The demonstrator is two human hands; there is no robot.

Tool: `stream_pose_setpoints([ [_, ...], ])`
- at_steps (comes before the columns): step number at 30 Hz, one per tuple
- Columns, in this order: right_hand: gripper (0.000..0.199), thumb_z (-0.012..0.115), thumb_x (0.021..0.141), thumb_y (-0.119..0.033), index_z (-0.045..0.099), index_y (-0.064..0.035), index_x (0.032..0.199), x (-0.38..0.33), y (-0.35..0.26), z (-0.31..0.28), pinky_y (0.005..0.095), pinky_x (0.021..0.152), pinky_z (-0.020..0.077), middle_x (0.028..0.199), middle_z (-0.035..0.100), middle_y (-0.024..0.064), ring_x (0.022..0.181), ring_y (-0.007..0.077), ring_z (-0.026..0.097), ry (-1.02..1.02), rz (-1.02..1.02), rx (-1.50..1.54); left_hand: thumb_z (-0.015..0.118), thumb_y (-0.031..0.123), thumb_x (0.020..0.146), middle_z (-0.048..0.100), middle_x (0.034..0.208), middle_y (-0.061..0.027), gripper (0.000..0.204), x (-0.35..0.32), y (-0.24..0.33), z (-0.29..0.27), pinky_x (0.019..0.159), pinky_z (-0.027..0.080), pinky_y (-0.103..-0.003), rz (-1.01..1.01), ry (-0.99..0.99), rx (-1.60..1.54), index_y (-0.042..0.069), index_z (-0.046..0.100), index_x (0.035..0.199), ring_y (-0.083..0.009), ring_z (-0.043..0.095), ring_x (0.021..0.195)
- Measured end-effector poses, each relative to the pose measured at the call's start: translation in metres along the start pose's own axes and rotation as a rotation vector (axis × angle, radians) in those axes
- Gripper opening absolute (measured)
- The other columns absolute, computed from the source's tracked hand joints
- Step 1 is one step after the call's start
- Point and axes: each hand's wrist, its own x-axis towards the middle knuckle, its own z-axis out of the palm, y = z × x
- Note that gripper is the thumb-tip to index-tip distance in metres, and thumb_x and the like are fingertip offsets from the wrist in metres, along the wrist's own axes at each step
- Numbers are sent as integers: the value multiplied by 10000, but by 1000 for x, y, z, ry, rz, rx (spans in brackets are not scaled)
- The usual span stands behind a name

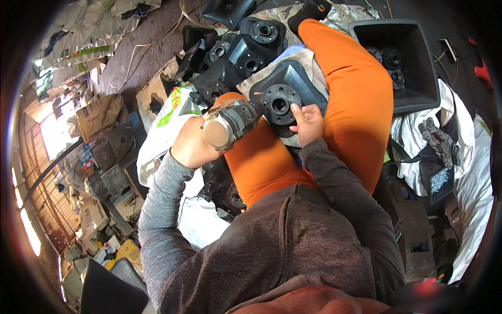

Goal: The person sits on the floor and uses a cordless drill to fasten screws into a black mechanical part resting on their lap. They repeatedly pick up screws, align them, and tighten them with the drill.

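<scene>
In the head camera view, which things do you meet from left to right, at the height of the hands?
Cardboard box → white sack → left hand → power tool → black plate with round hub → right hand → orange trouser leg → grey work gloves.

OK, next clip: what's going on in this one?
A person in orange trousers sits with a black, roughly square metal plate with a round central hub resting on their lap. The left hand grips a grey and black handheld power tool, its nose pointed at the hub. The right hand presses on the plate's near edge. More black hub plates lie piled ahead, and a black plastic bin on the right holds a few others.
</scene>
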Motion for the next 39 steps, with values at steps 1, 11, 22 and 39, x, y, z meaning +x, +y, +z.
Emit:
stream_pose_setpoints([
  [1, 294, 715, 877, -205, 496, -15, 922, -1, -2, 0, 251, 466, 510, 755, 573, 38, 611, 84, 543, -5, 1, 11, 742, 218, 696, 683, 795, -148, 359, 1, -2, 2, 669, 550, -400, 15, 13, 24, 67, 643, 1007, -347, 673, 729],
  [11, 291, 701, 882, -190, 458, -31, 913, -6, -12, -2, 241, 424, 465, 730, 564, 34, 561, 86, 517, -4, 15, 8, 752, 194, 709, 689, 999, -126, 464, 13, -9, 11, 783, 553, -362, 2, 2, -78, 69, 627, 1138, -287, 685, 861],
  [22, 315, 710, 880, -292, 531, -46, 961, 5, -6, -11, 229, 399, 401, 773, 589, 12, 502, 71, 467, -31, -51, -82, 745, 161, 794, 705, 986, -53, 351, -60, -12, 18, 781, 530, -307, 21, 202, -291, 66, 666, 1123, -137, 653, 842],
  [39, 462, 406, 937, 51, 416, -26, 1392, -74, -49, -58, 431, 1054, 451, 1353, 512, 147, 1242, 266, 528, -562, 207, 688, 719, 34, 707, 578, 1284, -159, 603, -108, 38, 68, 951, 468, -350, 342, 186, -386, -16, 525, 1275, -272, 601, 1116],
])
